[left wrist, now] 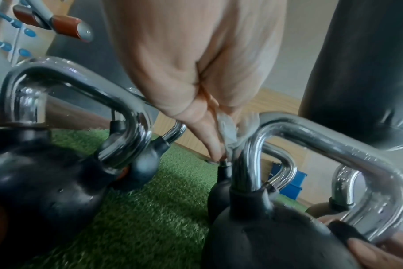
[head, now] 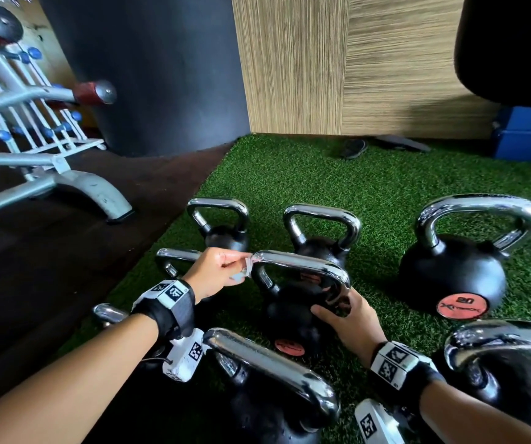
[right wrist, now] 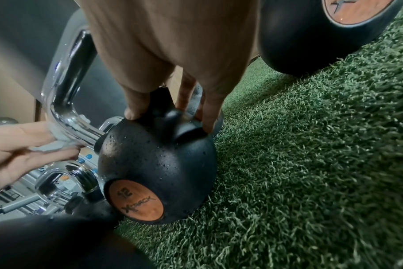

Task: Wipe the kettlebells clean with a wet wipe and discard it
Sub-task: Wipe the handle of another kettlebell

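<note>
- While my left hand (head: 217,270) pinches the wipe (head: 247,267) between thumb and fingers, it presses the cloth against the left bend of the chrome handle (head: 302,267) on the 12 kettlebell (right wrist: 157,163).
- My right hand (head: 349,322) steadies that same bell: thumb and fingertips are curled round the right foot of the handle where it meets the black body, as the right wrist view shows.
- From the left wrist view, the wipe (left wrist: 228,131) is bunched small and sits right at the corner of the handle, touching the metal.
- I judge the step in hand to be wiping this handle; droplets on the body suggest the ball is already wet, though I cannot tell how much of it has been rubbed.
- Next I would draw the wipe along the top bar toward my right hand, then shift that hand so its patch gets cleaned too.
- Around this bell stand others on the turf (head: 369,184): two small ones behind, the 20 bell (head: 453,277) to the right, and more close to me.
- No bin shows in any view, so discarding will mean looking elsewhere.
</note>
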